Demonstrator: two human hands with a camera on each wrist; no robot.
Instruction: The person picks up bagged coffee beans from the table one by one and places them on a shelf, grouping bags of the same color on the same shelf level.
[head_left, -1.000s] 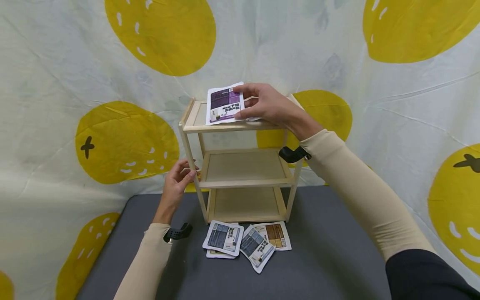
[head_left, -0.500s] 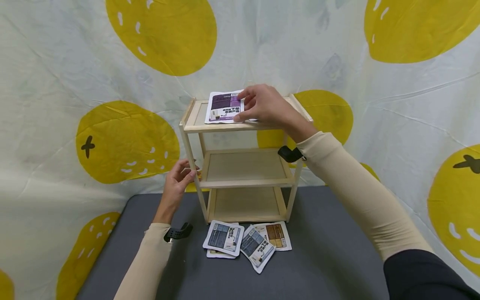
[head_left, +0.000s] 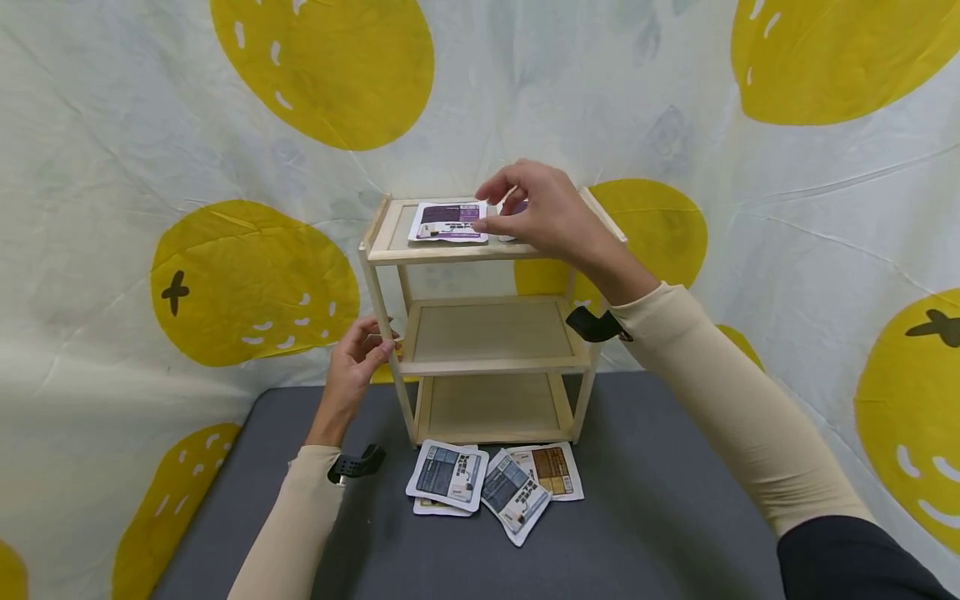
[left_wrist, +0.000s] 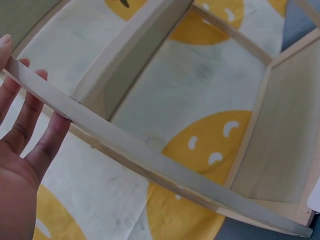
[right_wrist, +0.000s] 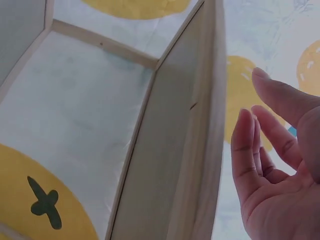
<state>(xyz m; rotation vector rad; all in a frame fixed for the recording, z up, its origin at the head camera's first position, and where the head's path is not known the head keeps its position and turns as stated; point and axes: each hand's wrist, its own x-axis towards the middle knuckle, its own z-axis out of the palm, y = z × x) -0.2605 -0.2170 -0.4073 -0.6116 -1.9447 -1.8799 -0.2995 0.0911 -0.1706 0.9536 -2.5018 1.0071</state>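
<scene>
A small three-tier wooden shelf [head_left: 491, 366] stands at the middle of the head view. On its top tier a white packet with a purple label [head_left: 448, 222] lies flat, left of centre. Beside it a second purple-labelled packet [head_left: 519, 208] is mostly hidden by my right hand [head_left: 542, 208]. That hand hovers over the tier with its fingers bent loosely; the right wrist view shows nothing between thumb and fingers. With thumb and fingers on opposite sides, my left hand [head_left: 356, 363] grips the shelf's left front post [left_wrist: 135, 145].
Several packets lie on the grey surface [head_left: 637, 500] before the shelf: a blue-labelled one [head_left: 448, 475] overlapping another at left, and a second blue-labelled one [head_left: 516, 497] overlapping a brown-labelled one [head_left: 558, 471]. Behind hangs a white curtain [head_left: 480, 100] with yellow fruit prints.
The left purple-labelled packet went from tilted up in my right hand to flat on the top tier. My right fingers have let go of it. My left hand stays put.
</scene>
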